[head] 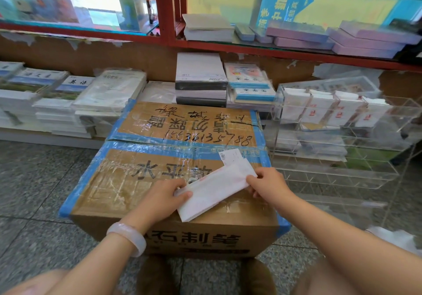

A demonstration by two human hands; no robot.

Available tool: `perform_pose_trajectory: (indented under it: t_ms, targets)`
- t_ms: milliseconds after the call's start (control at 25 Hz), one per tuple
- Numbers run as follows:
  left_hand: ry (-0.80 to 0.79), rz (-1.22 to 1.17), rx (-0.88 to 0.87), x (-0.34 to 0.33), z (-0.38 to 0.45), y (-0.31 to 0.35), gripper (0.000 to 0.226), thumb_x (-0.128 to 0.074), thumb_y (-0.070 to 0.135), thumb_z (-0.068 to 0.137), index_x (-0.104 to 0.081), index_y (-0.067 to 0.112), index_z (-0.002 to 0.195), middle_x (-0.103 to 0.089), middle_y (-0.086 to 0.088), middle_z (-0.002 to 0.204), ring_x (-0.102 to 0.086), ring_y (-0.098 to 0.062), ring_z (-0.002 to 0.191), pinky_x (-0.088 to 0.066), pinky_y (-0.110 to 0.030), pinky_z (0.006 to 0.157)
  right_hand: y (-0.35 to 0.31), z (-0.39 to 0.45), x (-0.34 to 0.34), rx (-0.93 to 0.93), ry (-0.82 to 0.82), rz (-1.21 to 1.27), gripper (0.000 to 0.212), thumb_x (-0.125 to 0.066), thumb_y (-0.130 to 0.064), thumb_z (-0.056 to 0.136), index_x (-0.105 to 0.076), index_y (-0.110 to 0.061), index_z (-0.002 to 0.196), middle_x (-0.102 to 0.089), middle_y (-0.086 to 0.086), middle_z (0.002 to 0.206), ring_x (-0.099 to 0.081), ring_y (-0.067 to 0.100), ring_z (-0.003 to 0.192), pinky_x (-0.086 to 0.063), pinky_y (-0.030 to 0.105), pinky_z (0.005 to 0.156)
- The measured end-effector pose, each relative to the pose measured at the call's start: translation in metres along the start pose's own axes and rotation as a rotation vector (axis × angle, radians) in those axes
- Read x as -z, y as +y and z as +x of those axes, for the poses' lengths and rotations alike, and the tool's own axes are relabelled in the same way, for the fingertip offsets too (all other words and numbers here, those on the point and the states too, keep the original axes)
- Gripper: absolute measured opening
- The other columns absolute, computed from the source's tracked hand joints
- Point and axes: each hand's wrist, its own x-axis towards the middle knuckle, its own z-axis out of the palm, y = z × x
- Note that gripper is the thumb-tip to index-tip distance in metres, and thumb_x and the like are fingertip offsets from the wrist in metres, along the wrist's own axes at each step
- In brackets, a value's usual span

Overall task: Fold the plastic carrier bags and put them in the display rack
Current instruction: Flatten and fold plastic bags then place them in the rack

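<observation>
We pinch a folded white plastic carrier bag point(214, 189) between both hands on the taped brown cardboard box point(173, 180): left hand point(163, 197) fingers curl over its near end, right hand point(268, 184) fingertips nip its far corner. Beyond our right fingers, the clear acrylic display rack point(342, 139) holds folded white bags point(328, 109) in its top compartments.

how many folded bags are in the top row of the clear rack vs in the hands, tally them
Folded bags in the clear rack's top row: 4 (first, second, third, fourth)
Folded bag held on the cardboard box by the left hand and right hand: 1
Total: 5
</observation>
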Motion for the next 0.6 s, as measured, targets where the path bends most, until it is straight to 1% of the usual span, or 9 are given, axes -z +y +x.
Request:
perform_pose_trajectory:
  t_ms: [80,160,240,360,400,440,520,560,600]
  targets:
    - [-0.010,0.029,0.008,-0.002,0.001,0.000,0.011,-0.047,0.036,0.095,-0.053,0.028,0.091,-0.056,0.009,0.079,-0.051,-0.008,0.071,-0.039,-0.026,0.060,0.010,0.004,0.000,0.076,0.048,-0.169,0.023,-0.053,-0.020,0.090,-0.061,-0.017,0.068,-0.066,0.007,0.067,-0.060,0.019,0.059,-0.053,0.035,0.063]
    - [-0.018,0.043,0.010,-0.003,0.003,0.001,0.016,-0.042,0.035,0.098,-0.054,0.026,0.092,-0.059,0.003,0.080,-0.056,-0.015,0.073,-0.044,-0.031,0.064,0.015,0.011,0.000,0.141,0.103,-0.259,0.027,-0.053,-0.026,0.092,-0.064,-0.010,0.074,-0.066,0.008,0.070,-0.062,0.023,0.069,-0.054,0.041,0.069]
    - [-0.014,0.065,0.012,-0.004,0.004,0.001,0.021,-0.039,0.034,0.099,-0.055,0.023,0.092,-0.060,0.002,0.079,-0.057,-0.017,0.074,-0.045,-0.031,0.064,0.017,0.016,-0.003,0.173,0.121,-0.353,0.028,-0.051,-0.030,0.094,-0.064,-0.011,0.080,-0.065,0.004,0.074,-0.060,0.022,0.075,-0.051,0.038,0.068]
    - [-0.005,0.127,0.001,-0.006,0.005,0.003,0.022,-0.039,0.034,0.099,-0.054,0.019,0.092,-0.059,0.002,0.076,-0.057,-0.018,0.072,-0.042,-0.029,0.061,0.013,0.018,-0.006,0.142,0.169,-0.447,0.022,-0.051,-0.034,0.094,-0.060,-0.015,0.088,-0.063,0.001,0.084,-0.059,0.021,0.082,-0.047,0.034,0.067]
    - [0.002,0.143,-0.004,-0.006,0.005,0.003,0.022,-0.039,0.034,0.099,-0.053,0.019,0.091,-0.057,0.003,0.075,-0.057,-0.017,0.071,-0.041,-0.028,0.060,0.010,0.017,-0.007,0.150,0.202,-0.487,0.019,-0.052,-0.034,0.093,-0.057,-0.016,0.096,-0.062,0.001,0.093,-0.058,0.022,0.089,-0.046,0.034,0.069]
    - [0.009,0.151,-0.004,-0.006,0.005,0.004,0.021,-0.039,0.035,0.098,-0.052,0.020,0.091,-0.056,0.004,0.073,-0.056,-0.017,0.070,-0.041,-0.028,0.060,0.007,0.015,-0.009,0.197,0.231,-0.545,0.022,-0.052,-0.032,0.093,-0.054,-0.017,0.109,-0.059,0.001,0.107,-0.056,0.022,0.100,-0.045,0.033,0.075]
    - [0.026,0.158,-0.013,-0.007,0.005,0.004,0.018,-0.040,0.035,0.098,-0.051,0.022,0.090,-0.055,0.006,0.072,-0.056,-0.016,0.070,-0.042,-0.029,0.061,0.001,0.010,-0.022,0.441,0.246,-0.624,0.045,-0.050,-0.032,0.093,-0.039,-0.022,0.136,-0.044,0.003,0.138,-0.041,0.024,0.127,-0.037,0.035,0.100]
    - [0.037,0.156,-0.030,-0.008,0.004,0.003,0.016,-0.041,0.035,0.097,-0.051,0.024,0.092,-0.055,0.007,0.074,-0.056,-0.015,0.072,-0.044,-0.030,0.063,-0.004,0.005,-0.032,0.601,0.202,-0.632,0.050,-0.045,-0.035,0.095,-0.031,-0.027,0.142,-0.034,0.003,0.149,-0.031,0.025,0.137,-0.026,0.040,0.110]
    - [0.046,0.140,-0.046,-0.010,0.003,0.003,0.013,-0.043,0.035,0.096,-0.051,0.026,0.095,-0.057,0.008,0.077,-0.056,-0.015,0.074,-0.046,-0.031,0.066,-0.008,0.000,-0.043,0.731,0.116,-0.678,0.052,-0.035,-0.043,0.097,-0.021,-0.031,0.146,-0.023,0.001,0.156,-0.019,0.024,0.144,-0.013,0.045,0.115]
